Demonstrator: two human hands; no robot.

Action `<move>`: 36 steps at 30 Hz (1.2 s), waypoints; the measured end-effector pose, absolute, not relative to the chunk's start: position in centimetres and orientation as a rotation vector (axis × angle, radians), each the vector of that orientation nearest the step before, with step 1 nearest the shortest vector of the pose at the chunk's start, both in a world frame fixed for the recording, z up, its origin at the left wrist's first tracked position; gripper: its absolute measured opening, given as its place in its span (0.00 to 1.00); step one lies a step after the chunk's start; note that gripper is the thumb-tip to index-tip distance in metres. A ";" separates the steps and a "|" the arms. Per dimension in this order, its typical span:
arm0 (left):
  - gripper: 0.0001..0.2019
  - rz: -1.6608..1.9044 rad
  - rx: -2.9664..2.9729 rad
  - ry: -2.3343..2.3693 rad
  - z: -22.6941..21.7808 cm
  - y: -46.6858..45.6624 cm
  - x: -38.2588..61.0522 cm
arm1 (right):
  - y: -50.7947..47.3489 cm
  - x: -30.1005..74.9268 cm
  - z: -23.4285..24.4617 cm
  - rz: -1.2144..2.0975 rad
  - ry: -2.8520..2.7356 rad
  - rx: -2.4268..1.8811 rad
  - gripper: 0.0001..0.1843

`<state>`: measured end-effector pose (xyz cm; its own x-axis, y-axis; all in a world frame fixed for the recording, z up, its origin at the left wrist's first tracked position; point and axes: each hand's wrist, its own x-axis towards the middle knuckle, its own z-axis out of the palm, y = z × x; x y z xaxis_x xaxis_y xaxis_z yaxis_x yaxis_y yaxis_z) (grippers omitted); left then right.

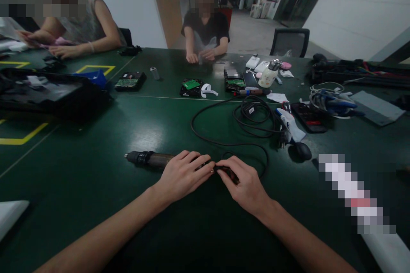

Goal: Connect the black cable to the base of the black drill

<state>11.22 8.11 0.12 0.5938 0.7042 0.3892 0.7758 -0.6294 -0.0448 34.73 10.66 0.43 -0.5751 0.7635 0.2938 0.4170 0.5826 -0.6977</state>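
both hands, left (184, 175) and right (243, 183), grip the electric screwdriver (150, 160) on the table (96, 158).

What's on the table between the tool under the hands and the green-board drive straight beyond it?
In the head view, only bare green table lies between the tool and the drive.

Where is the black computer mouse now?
The black mouse lies on the green table, right of the right hand, beside the black cable's plug end.
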 end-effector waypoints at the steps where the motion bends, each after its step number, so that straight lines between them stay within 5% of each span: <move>1: 0.11 -0.487 -2.622 -1.225 0.3 8.1 11.3 | 10.9 34.9 0.5 0.774 -2.241 -0.929 0.09; 36: 0.12 -0.645 -2.666 -1.352 -0.2 8.6 11.8 | 11.9 35.3 -0.1 0.741 -2.326 -0.992 0.08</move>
